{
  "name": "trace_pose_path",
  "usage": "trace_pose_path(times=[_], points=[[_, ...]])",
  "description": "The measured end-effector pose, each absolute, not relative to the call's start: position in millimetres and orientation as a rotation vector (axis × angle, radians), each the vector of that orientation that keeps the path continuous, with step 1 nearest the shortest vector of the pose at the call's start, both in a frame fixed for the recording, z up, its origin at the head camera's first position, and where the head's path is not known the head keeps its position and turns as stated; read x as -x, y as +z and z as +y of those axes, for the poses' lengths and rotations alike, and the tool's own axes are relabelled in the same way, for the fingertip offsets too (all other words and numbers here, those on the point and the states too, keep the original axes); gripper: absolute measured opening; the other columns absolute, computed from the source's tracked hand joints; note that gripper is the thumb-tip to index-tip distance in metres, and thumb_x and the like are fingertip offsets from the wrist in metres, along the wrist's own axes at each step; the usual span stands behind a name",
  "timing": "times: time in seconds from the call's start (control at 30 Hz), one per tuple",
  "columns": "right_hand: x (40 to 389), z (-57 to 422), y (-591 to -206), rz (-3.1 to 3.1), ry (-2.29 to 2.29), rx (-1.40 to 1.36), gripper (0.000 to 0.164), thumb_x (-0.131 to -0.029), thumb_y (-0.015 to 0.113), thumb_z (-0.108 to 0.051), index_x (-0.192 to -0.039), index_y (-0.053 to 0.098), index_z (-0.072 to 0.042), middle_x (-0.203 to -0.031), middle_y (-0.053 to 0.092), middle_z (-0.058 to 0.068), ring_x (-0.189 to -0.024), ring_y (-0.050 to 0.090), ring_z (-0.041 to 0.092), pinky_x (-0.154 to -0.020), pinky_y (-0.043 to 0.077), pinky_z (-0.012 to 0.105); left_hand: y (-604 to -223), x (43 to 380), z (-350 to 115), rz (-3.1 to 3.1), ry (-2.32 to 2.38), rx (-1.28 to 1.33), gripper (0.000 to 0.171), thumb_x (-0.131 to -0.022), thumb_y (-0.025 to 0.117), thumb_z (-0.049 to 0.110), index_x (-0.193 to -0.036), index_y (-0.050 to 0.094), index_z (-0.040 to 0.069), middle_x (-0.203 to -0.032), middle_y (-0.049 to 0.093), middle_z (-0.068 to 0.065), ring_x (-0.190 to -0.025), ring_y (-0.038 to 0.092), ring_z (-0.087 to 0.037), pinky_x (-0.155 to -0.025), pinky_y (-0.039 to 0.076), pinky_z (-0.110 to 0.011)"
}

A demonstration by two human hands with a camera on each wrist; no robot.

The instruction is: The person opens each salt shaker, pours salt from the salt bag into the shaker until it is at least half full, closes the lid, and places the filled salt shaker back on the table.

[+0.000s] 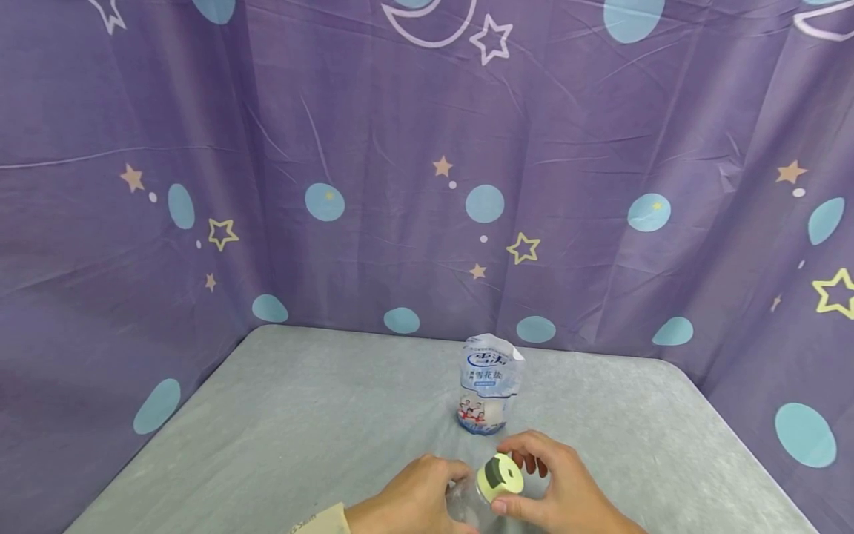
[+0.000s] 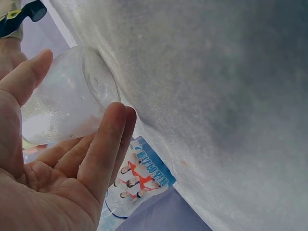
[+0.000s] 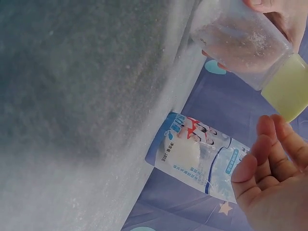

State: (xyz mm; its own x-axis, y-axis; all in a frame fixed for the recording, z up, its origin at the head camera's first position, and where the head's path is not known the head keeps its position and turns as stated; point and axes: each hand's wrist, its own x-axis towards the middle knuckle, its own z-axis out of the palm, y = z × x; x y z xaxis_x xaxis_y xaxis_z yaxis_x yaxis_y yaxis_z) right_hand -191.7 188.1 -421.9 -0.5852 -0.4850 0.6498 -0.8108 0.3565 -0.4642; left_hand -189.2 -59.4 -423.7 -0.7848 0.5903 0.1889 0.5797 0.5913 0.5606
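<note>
My left hand (image 1: 410, 500) holds a clear seasoning bottle (image 2: 65, 98) by its body, thumb on one side and fingers on the other. Traces of white grains cling inside the bottle, which is tilted. Its pale yellow cap (image 1: 505, 480) has a dark flip piece. Around that cap my right hand (image 1: 557, 482) has its thumb and forefinger on opposite sides, other fingers bent. In the right wrist view the right fingertips (image 3: 276, 120) meet the cap's edge; the thumb is out of sight. Just beyond both hands stands a salt pouch (image 1: 490, 386), white and blue with printed figures.
A grey cloth covers the table (image 1: 267, 430). Purple curtains (image 1: 400, 148) with stars and blue spots enclose its back and both sides. The pouch stands close behind the bottle.
</note>
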Motion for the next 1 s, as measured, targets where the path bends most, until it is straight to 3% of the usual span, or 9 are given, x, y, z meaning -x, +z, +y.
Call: trace_pose_path(times=[0.5,1.0], points=[[190.9,187.1,-422.0,-2.233,1.115,-1.137,0.040,-0.080,0.090,-0.025,-0.113,0.068,-0.026,-0.095,0.066,-0.014,-0.076,0.055,0.002,-0.062,0.045,0.020,-421.7,191.6,-60.7,2.622,1.128,-0.941,0.032,-0.070,0.096,0.026,-0.093,0.074,0.022,-0.074,0.061,0.021,-0.065,0.054,0.003,-0.058,0.046,-0.020],[192.0,191.7,-416.3,-2.219,1.112,-1.271,0.052,-0.082,0.086,-0.016,-0.130,0.063,-0.020,-0.103,0.065,-0.009,-0.084,0.053,0.007,-0.068,0.046,0.024,-421.4,190.8,-61.5,2.657,1.087,-0.965,0.034,-0.070,0.095,0.028,-0.097,0.075,0.023,-0.077,0.062,0.023,-0.069,0.054,0.004,-0.061,0.046,-0.019]])
